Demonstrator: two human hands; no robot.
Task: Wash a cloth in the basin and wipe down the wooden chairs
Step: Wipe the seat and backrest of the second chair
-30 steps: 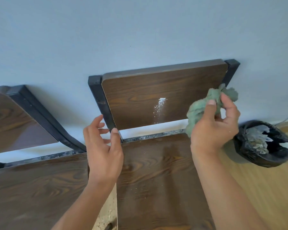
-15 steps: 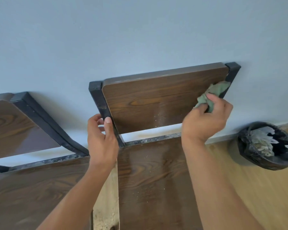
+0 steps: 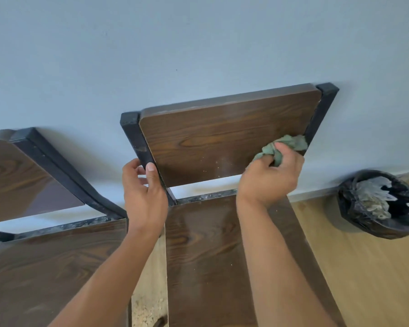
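Note:
A dark wooden chair with a black metal frame stands against the pale blue wall; its backrest (image 3: 213, 138) is straight ahead and its seat (image 3: 217, 256) is below. My right hand (image 3: 269, 175) presses a crumpled green cloth (image 3: 286, 145) against the lower right part of the backrest. A few white specks remain on the wood near the cloth. My left hand (image 3: 143, 192) grips the black left upright (image 3: 137, 142) of the chair frame, thumb in front. No basin is in view.
A second wooden chair (image 3: 45, 267) of the same kind stands close on the left, with a narrow gap of speckled floor between the seats. A black bin-lined basket (image 3: 383, 204) with crumpled waste sits on the wooden floor at the right, against the wall.
My right hand carried the cloth onto the backrest and down its right side. The white powder patch on the wood is mostly gone. My left hand closed on the frame upright.

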